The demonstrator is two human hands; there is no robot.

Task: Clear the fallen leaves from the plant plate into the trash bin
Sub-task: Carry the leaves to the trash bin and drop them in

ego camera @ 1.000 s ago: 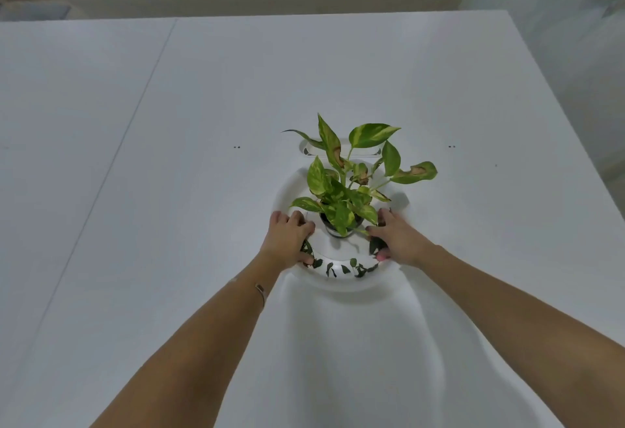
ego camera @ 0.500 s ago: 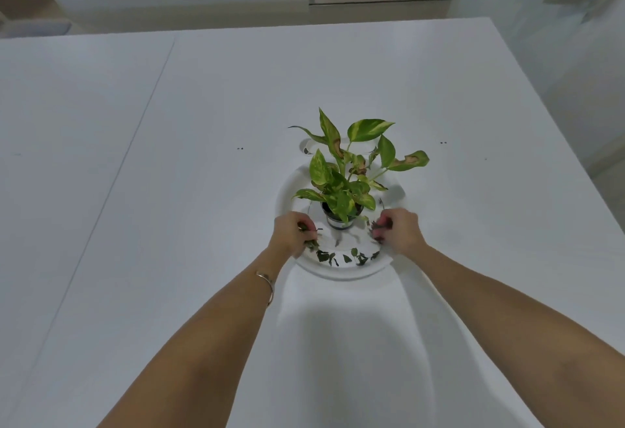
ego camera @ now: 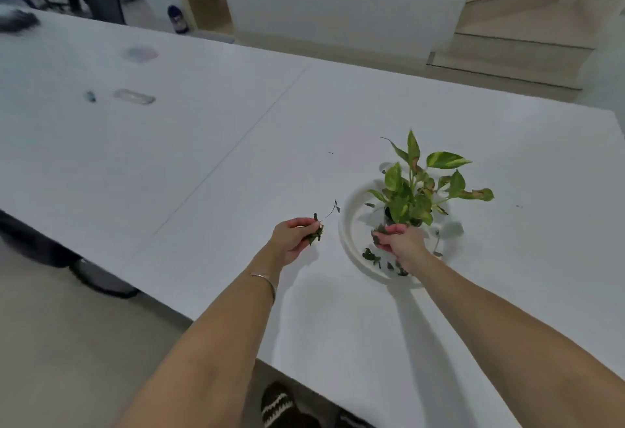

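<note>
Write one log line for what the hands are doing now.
left hand: holds leaves off plate | right hand: gathering leaves on plate | bin: unseen

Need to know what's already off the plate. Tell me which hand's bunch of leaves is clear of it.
The left hand holds its leaves over bare table, beside the plate. The right hand grips its leaves above the plate, by the potted plant.

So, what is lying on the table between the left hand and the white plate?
In the head view, nothing lies there: bare white table separates the left hand, shut on leaves, from the plate rim. Only a thin stem from that bunch sticks out above it.
</note>
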